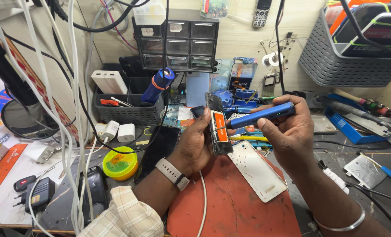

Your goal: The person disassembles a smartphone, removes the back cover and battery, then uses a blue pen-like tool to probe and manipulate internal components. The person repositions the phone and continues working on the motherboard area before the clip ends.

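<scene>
A big grey work table is full of tools and wires. In the near middle lies a red mat. A grey basket hangs far on the right. A dark tray with pockets stands far on the left, and a blue torch leans in it. Behind the tray is a small box of little drawers. Many white wires hang down on the left side.

A white phone back cover lies flat on the mat, just right of the middle. A dark phone lies left of the mat. A yellow round tub sits to the left of that phone.

The left hand is above the far edge of the mat. It wears a watch with a white strap. Its fingers are wrapped around an open phone with no back, held standing up on its end. An orange battery shows inside it.

The right hand is just to the right of the open phone. It grips a blue electric screwdriver like a pen. The screwdriver points left, and its thin tip touches the open phone beside the battery. A silver bangle is on the right wrist.
</scene>
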